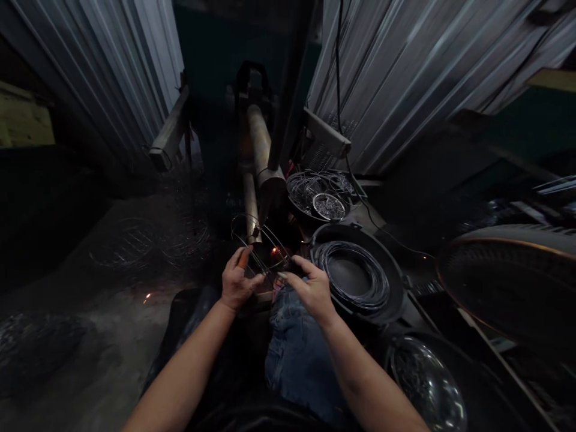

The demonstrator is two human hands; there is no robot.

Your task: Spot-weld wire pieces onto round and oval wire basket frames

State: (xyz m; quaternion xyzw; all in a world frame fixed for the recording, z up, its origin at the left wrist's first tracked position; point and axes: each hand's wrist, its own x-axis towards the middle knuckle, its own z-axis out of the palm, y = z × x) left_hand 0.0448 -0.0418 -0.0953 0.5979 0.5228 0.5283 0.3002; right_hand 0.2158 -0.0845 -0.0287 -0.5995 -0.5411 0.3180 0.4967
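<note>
My left hand point(236, 279) and my right hand point(311, 288) both grip a round wire frame point(260, 240) made of thin rings and spokes. I hold it up in front of a spot-welding machine point(257, 156) whose metal arm reaches toward me. A small orange glow shows inside the frame near the machine's tip. Both hands have fingers pinched on the wires. My knee in blue jeans point(292, 342) lies below the hands.
A black basin point(360, 276) with coiled wire rings sits to the right. Behind it another basin point(315, 201) holds more wire pieces. Finished wire frames point(135, 243) lie on the dark floor at left. A large fan guard point(508, 282) stands far right. Corrugated metal walls enclose the space.
</note>
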